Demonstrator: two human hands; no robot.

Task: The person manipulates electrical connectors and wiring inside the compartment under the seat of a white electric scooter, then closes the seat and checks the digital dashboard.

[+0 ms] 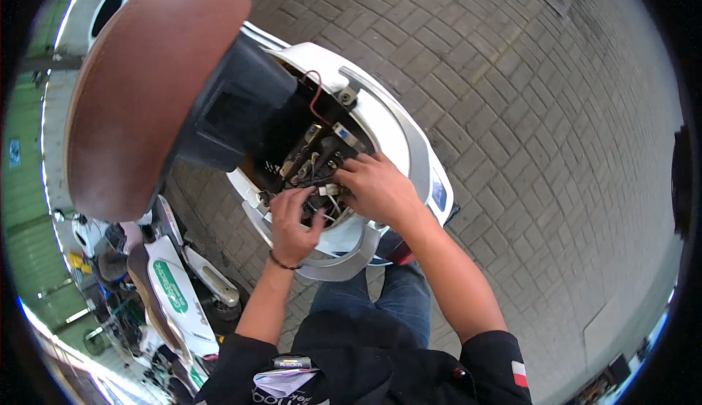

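A white scooter body (431, 178) has its brown seat (146, 90) tipped up on a dark plastic base (241, 105). Inside the opened compartment are tangled wiring (307, 174), a red cable (314, 101) and a white connector (327, 190). My left hand (294, 226) is at the compartment's near left, fingers bent over the wires beside that connector, thumb held apart. My right hand (376, 193) reaches in from the right, fingers curled down among the wiring; what they grip is hidden. A silver grab rail (329, 266) curves below both hands.
Paved brick ground (526, 149) surrounds the scooter on the right and behind it. At the lower left stand other white scooters (175, 295), close beside this one, with assorted parts. A green corrugated wall (29, 185) runs along the far left.
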